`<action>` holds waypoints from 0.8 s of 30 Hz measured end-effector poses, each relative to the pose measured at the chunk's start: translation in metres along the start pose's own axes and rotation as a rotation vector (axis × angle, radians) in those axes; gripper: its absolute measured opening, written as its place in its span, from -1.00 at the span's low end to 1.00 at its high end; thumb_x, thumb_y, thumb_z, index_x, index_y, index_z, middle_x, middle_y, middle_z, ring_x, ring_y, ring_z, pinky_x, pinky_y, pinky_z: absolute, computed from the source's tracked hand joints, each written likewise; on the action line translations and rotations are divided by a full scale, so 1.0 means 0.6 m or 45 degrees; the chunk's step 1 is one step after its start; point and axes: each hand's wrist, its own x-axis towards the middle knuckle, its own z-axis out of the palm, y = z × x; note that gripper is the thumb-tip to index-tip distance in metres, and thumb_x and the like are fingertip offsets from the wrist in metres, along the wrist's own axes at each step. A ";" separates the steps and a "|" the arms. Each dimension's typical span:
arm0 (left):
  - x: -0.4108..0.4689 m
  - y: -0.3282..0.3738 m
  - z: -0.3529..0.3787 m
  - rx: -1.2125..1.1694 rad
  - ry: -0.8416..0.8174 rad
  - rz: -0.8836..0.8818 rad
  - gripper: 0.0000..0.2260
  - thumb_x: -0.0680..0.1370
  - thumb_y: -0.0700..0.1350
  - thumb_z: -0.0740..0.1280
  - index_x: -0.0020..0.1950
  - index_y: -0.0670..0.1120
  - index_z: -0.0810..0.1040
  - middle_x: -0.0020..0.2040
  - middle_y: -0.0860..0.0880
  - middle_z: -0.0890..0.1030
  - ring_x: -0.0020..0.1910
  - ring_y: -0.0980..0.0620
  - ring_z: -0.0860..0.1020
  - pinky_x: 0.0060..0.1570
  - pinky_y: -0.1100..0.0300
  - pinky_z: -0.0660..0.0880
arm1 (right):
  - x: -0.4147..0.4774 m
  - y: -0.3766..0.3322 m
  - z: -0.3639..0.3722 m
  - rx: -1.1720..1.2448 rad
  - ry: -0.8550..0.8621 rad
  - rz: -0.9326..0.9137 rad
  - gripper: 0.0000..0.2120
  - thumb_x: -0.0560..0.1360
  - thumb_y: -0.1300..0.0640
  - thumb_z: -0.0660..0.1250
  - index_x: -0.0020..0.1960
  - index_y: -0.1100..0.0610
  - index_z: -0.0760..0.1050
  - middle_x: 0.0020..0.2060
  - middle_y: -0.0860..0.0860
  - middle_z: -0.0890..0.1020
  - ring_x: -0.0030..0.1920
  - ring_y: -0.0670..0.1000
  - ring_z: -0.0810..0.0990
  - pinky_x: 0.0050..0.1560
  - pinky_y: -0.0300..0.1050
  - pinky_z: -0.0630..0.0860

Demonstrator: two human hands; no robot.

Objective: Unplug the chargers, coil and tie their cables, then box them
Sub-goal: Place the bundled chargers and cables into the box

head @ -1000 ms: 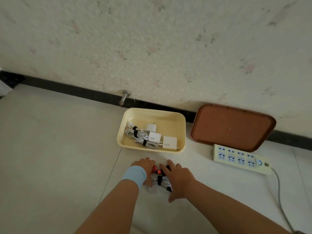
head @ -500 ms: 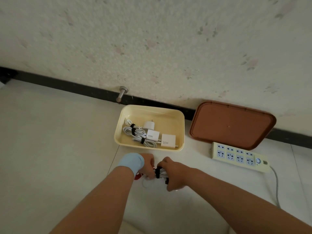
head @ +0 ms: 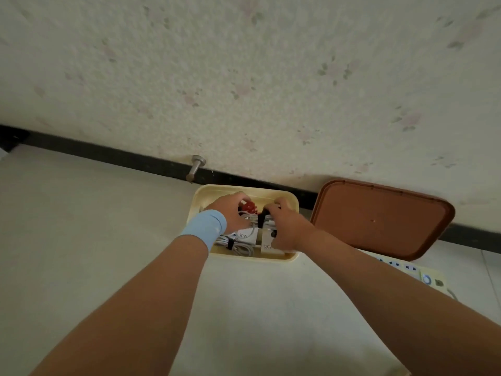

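The left hand and right hand were both curled round one bundle of white cable, the left at the end with a red piece, the right beside the black tie. They held it low inside the box, over what already lay there: a 90W charger, a 120W charger and a tied coil. Whether the bundle touched them I could not tell.

The likely trouble was crowding. The box looked nearly full, so a bundle let go on top could sit proud of the rim, slide off onto the floor, or keep the lid, propped against the wall to the right, from seating. Pushing it down hard could shove the chargers askew or kink a cable at its plug. If the tie was loose, opening both hands at once could let the loops spring apart. The fingers might also snag the coil beneath as they drew out. The strip lay apart with no plugs in the sockets that showed.
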 end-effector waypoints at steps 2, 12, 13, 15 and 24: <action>0.015 0.003 0.018 0.070 0.137 0.015 -0.57 0.48 -0.07 0.41 0.32 0.13 0.42 0.13 0.08 0.61 0.04 0.00 0.58 0.03 0.14 0.51 | 0.023 0.008 0.004 -0.045 0.043 0.080 -0.17 0.38 0.28 0.44 0.55 0.00 0.16 0.53 0.07 0.03 -0.03 0.14 0.59 -0.11 -0.01 0.65; 0.077 -0.043 0.069 0.247 0.371 -0.019 -0.59 0.53 -0.04 0.39 0.36 0.07 0.41 0.33 -0.01 0.44 0.29 -0.10 0.41 0.26 0.01 0.39 | 0.080 0.028 0.049 -0.166 0.230 0.101 -0.21 0.44 0.39 0.34 0.56 0.02 0.14 0.58 0.15 -0.09 -0.03 0.16 0.60 -0.19 -0.05 0.63; 0.074 -0.049 0.070 0.241 0.377 -0.024 -0.64 0.54 -0.04 0.39 0.32 0.07 0.44 0.30 0.01 0.43 0.27 -0.09 0.41 0.21 0.02 0.39 | 0.080 0.030 0.054 -0.193 0.247 0.084 -0.23 0.45 0.36 0.35 0.56 0.01 0.13 0.58 0.15 -0.10 -0.03 0.15 0.60 -0.21 -0.07 0.60; 0.070 -0.060 0.073 0.220 0.372 -0.022 -0.76 0.57 -0.04 0.35 0.23 0.07 0.47 0.24 0.03 0.42 0.22 -0.06 0.41 0.09 0.07 0.40 | 0.079 0.035 0.062 -0.237 0.307 0.062 -0.30 0.48 0.28 0.37 0.53 -0.01 0.18 0.55 0.16 -0.01 0.08 0.17 0.57 -0.11 -0.05 0.59; 0.057 -0.073 0.086 0.107 0.249 0.009 -0.50 0.50 0.02 0.41 0.41 0.13 0.36 0.36 0.09 0.40 0.35 0.00 0.37 0.22 0.06 0.44 | 0.076 0.046 0.071 -0.581 0.233 -0.024 -0.49 0.62 0.10 0.18 0.56 -0.01 0.23 0.41 0.10 0.36 0.42 0.18 0.32 0.49 0.16 0.22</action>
